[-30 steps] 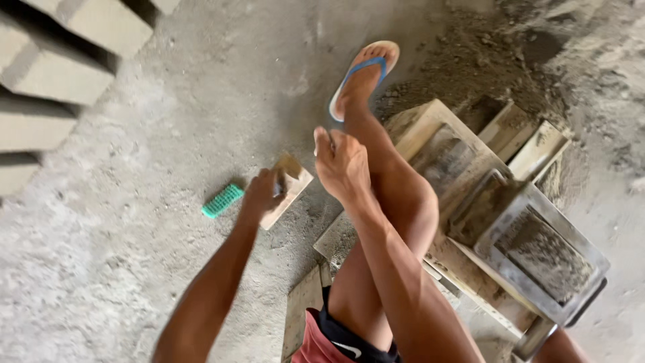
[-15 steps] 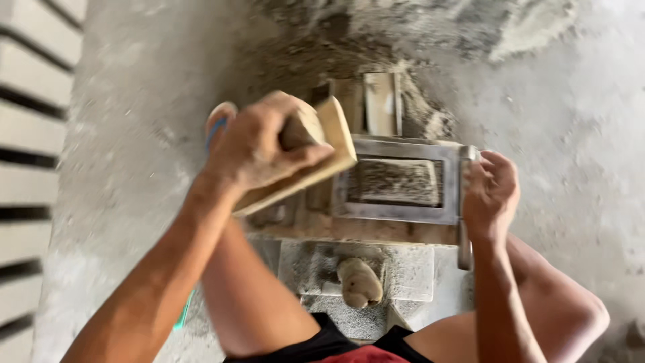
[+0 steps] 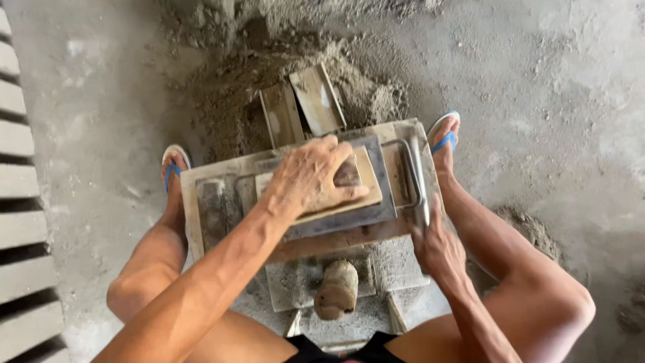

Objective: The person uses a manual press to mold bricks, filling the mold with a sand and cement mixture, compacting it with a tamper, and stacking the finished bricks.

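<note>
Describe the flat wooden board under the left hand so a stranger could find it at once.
Start at the grey metal brick mould on the wooden stand between the person's knees, in front of the heap of sandy mix. On top of it lies the pale flat wooden board, pressed down by the left hand. Unlike the two grey slabs in the heap, it is tan and covers the mould.

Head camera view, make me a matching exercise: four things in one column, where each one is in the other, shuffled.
1. left hand
2. right hand
3. sand pile
4. grey blocks

a. along the picture's left edge
b. on the metal handle at the mould's right side
c. pressing the wooden float onto the mould
d. on the floor beyond the mould

Pairs: 1-c, 2-b, 3-d, 4-a
</note>
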